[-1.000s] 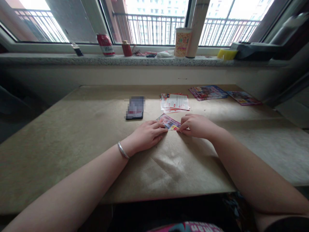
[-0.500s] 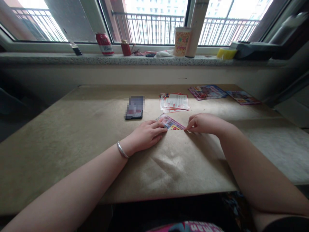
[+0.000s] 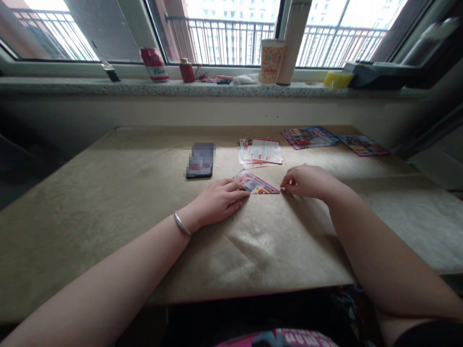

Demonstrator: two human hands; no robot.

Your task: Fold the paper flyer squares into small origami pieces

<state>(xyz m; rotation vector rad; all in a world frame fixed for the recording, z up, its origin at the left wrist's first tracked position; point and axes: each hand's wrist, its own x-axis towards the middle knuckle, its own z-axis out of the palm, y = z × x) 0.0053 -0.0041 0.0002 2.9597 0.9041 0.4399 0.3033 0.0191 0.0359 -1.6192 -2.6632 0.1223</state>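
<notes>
A colourful printed flyer (image 3: 258, 185), folded into a triangle, lies on the table with its long straight edge toward me. My left hand (image 3: 224, 198) rests on the flyer's left part with fingers stretched out flat, covering that end. At the right tip of the fold is my right hand (image 3: 302, 183), its fingers curled and thumb and forefinger together just beside the corner. Nothing shows between those fingertips. Behind the flyer is a loose stack of white and red printed sheets (image 3: 262, 150).
A phone (image 3: 200, 161) lies left of the sheets. Two piles of colourful flyers (image 3: 311, 137) are at the back right of the table (image 3: 108, 202). On the windowsill stand a red can (image 3: 154, 65), a red bottle (image 3: 187, 71), a patterned cup (image 3: 271, 61) and a yellow object (image 3: 338, 80).
My right hand has slid slightly right and lifted off the flyer's corner, so the pointed tip now shows. The left hand stays on the flyer.
</notes>
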